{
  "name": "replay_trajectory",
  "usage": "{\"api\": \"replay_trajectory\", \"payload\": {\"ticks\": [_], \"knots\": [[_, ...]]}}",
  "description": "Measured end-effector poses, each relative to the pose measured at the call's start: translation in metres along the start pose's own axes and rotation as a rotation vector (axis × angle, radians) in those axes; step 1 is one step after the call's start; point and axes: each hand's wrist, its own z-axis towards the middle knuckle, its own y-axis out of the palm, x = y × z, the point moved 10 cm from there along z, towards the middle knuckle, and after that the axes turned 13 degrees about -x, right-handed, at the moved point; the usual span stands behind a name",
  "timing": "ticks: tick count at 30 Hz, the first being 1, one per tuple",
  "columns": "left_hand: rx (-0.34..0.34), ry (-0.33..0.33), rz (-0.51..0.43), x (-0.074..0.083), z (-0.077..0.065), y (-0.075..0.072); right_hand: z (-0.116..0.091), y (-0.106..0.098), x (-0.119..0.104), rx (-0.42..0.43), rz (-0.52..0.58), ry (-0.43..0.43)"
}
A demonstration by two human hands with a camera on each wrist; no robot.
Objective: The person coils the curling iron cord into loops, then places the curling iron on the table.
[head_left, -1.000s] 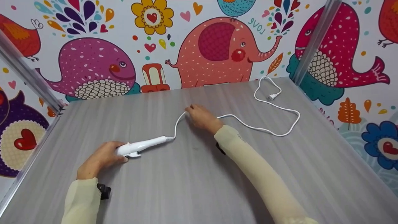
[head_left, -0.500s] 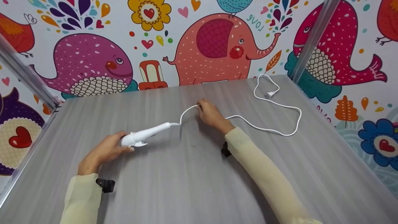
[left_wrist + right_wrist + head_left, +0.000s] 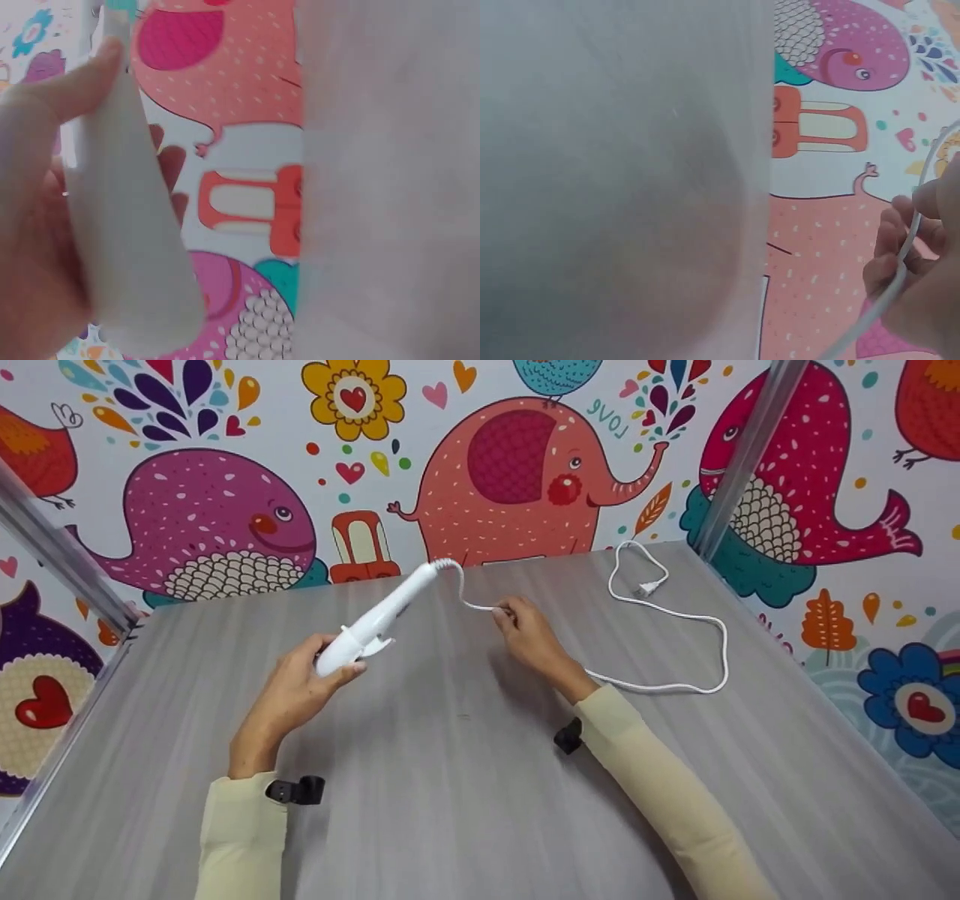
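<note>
A white corded wand (image 3: 384,607), shaped like a curling iron with a small lever on its side, is held in my left hand (image 3: 296,686). It tilts up and to the right above the table, cord end raised. In the left wrist view, the thumb and fingers wrap round the wand (image 3: 135,217), whose wide rounded end points down. My right hand (image 3: 534,641) pinches the white cord (image 3: 480,606) a short way from the wand. The right wrist view shows the cord (image 3: 881,304) running between thumb and curled fingers.
Behind my right hand, the loose cord loops over the grey table (image 3: 450,810) toward the back right corner. There its plug (image 3: 649,587) lies near the wall. Patterned walls (image 3: 517,480) and metal posts (image 3: 739,472) border the table.
My left hand has lifted the wand off the table and tilted its cord end upward, shifting right. My right hand, still pinching the cord, has moved right.
</note>
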Motion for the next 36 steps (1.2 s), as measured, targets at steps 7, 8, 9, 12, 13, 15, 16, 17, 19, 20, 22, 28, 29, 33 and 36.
{"api": "replay_trajectory", "payload": {"ticks": [7, 8, 9, 12, 13, 15, 16, 17, 19, 20, 22, 28, 29, 33, 36], "knots": [[0.016, -0.001, -0.073, 0.006, 0.007, 0.011, -0.014, -0.001, 0.011, -0.069, 0.260, 0.084], [0.022, 0.008, -0.083, 0.007, 0.008, 0.012, -0.016, 0.001, 0.013, -0.097, 0.334, 0.098], [0.031, 0.020, -0.090, 0.008, 0.008, 0.013, -0.017, 0.004, 0.015, -0.131, 0.415, 0.111], [0.054, 0.054, -0.106, 0.011, 0.009, 0.017, -0.025, 0.015, 0.020, -0.247, 0.646, 0.152], [0.056, 0.064, -0.112, 0.012, 0.009, 0.019, -0.028, 0.018, 0.021, -0.287, 0.698, 0.157], [0.054, 0.077, -0.124, 0.012, 0.011, 0.023, -0.034, 0.024, 0.019, -0.366, 0.766, 0.151], [0.053, 0.083, -0.129, 0.012, 0.011, 0.025, -0.037, 0.026, 0.017, -0.406, 0.781, 0.140], [0.049, 0.086, -0.134, 0.012, 0.012, 0.027, -0.039, 0.028, 0.015, -0.442, 0.785, 0.130], [0.042, 0.091, -0.139, 0.012, 0.013, 0.029, -0.042, 0.031, 0.008, -0.514, 0.769, 0.094], [0.039, 0.092, -0.141, 0.012, 0.014, 0.029, -0.043, 0.032, 0.005, -0.544, 0.759, 0.075], [0.030, 0.094, -0.139, 0.014, 0.014, 0.028, -0.044, 0.035, 0.000, -0.598, 0.732, 0.047], [-0.073, 0.166, -0.176, 0.025, 0.012, 0.032, -0.042, 0.042, -0.005, -0.704, 0.594, 0.024], [-0.102, 0.192, -0.187, 0.028, 0.012, 0.033, -0.041, 0.042, -0.005, -0.710, 0.556, 0.033], [-0.225, 0.281, -0.185, 0.040, 0.008, 0.043, -0.035, 0.041, 0.001, -0.682, 0.407, 0.060], [-0.315, 0.283, -0.137, 0.044, 0.006, 0.056, -0.029, 0.031, 0.004, -0.596, 0.285, 0.026]]}}
